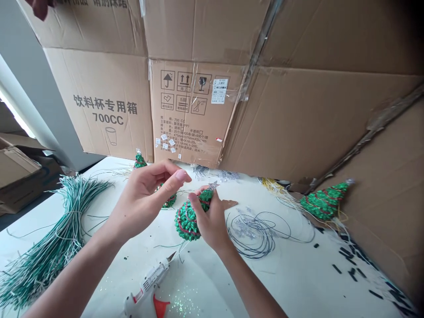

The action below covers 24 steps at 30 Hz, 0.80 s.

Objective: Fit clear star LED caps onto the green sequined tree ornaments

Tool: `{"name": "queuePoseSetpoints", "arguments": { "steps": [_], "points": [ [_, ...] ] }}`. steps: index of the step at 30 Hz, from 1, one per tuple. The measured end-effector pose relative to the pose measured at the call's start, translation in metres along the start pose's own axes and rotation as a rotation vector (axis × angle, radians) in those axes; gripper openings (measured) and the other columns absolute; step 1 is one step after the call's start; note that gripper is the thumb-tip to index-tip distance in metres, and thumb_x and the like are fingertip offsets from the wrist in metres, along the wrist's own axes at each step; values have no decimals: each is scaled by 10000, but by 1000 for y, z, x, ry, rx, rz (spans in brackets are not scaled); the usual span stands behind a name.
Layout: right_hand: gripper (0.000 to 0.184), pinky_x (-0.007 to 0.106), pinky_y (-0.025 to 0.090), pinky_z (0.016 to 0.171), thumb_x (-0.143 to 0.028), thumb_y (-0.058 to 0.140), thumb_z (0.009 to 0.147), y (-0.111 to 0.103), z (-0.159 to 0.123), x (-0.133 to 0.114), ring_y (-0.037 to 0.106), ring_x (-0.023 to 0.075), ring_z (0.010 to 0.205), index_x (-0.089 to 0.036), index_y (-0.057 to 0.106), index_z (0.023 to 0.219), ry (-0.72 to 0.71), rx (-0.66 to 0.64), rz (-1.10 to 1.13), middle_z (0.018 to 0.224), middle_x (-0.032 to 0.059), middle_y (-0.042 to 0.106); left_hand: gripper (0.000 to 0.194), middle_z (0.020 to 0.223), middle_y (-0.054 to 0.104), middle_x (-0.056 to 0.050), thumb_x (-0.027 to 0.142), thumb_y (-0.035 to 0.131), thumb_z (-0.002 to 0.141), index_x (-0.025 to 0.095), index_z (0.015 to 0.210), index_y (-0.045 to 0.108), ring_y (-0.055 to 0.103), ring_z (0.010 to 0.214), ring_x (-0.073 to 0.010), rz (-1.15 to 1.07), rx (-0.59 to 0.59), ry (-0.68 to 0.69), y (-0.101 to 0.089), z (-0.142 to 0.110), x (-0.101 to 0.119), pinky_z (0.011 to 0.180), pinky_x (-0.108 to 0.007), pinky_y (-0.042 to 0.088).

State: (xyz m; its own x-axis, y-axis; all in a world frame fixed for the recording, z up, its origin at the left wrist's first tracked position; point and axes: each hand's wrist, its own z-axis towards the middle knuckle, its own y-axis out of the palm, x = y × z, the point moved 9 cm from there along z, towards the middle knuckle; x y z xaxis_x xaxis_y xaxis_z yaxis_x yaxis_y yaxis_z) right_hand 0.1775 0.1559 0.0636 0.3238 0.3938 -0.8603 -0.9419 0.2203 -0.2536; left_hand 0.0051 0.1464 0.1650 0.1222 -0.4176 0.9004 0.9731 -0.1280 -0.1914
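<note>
My right hand (212, 216) is closed around a small green tinsel Christmas tree (187, 223) with red garland, tilted so its top points up and to the right. A silver star (213, 185) sits at the tip, by my fingers. Left of it, my left hand (145, 190) is raised, thumb and index finger pinched together; anything between them is too small to make out. Another decorated tree (170, 201) is partly hidden behind my left hand. Below the held tree, a white glue gun (150, 280) with an orange trigger lies on the white table (212, 282).
A bundle of green wires (71, 221) lies at left, a coil of dark wire (255, 251) at right. More small trees stand at the back (139, 161) and right (324, 202). Cardboard boxes (195, 44) wall the far side. Another person's hand (40, 9) shows top left.
</note>
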Motion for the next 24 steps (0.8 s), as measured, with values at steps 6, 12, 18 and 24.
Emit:
{"name": "queuePoseSetpoints", "arguments": {
  "steps": [6,12,18,24],
  "points": [
    [359,430,501,908,-578,670,1013,16,7,26,693,275,939,-230,586,1035,56,61,-4,966,64,728,328,823,694,-9,502,781,988,190,890,753,583,751,-123,-35,-54,-47,1,7,-11,647,-234,453],
    [328,426,545,939,-574,566,1079,0,19,30,703,253,988,-248,535,1077,62,216,94,1044,74,715,318,868,721,-36,465,749,1012,175,880,760,606,795,-140,9,11,2,-16,12,-9,700,-254,481],
    [236,420,567,1000,-503,532,1096,-1,17,1,691,227,1037,-275,482,1056,-67,222,135,1101,73,654,303,821,710,-21,470,734,1016,197,887,761,577,742,-143,165,-91,22,-11,13,-13,644,-271,446],
    [284,443,543,986,-514,624,1040,33,6,13,665,257,1052,-251,523,1078,-61,22,44,1101,87,652,212,794,734,8,363,698,1027,215,903,787,587,693,-126,326,-162,74,1,14,-11,662,-276,463]
  ]
}}
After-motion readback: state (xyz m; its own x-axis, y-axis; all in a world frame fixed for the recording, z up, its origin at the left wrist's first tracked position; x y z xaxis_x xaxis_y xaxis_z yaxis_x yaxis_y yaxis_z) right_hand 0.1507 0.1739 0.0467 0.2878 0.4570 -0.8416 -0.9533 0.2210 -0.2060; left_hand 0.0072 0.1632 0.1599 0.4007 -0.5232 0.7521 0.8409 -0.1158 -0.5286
